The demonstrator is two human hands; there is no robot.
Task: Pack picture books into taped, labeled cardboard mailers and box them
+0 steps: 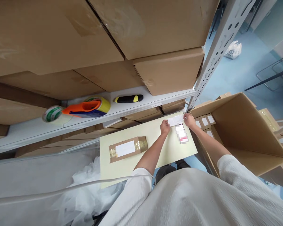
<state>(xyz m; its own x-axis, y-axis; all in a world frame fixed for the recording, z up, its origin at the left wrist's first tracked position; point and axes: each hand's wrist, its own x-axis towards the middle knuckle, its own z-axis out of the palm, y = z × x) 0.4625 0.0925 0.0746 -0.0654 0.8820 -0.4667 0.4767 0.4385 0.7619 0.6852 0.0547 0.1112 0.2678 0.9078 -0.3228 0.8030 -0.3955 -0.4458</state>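
My left hand [165, 127] pinches the left end of a white paper slip [175, 121]. At its other end, the fingers of my right hand [189, 120] are closed on the slip's edge. The slip is stretched between both hands just above a pale yellow board [160, 153]. Below it on the board lies a flat item with a blurred white and pink face [182, 134]; what it is I cannot make out. Left of my hands, a small cardboard box [128, 148] closed with tape carries a blank-looking white label.
A large open carton [254, 135] on the right holds several small labelled boxes [204, 121]. On the grey shelf [132, 108] ahead lie an orange tape dispenser [85, 108], a tape roll [53, 114] and a black-yellow cutter [129, 99]. A cable [73, 189] crosses at lower left.
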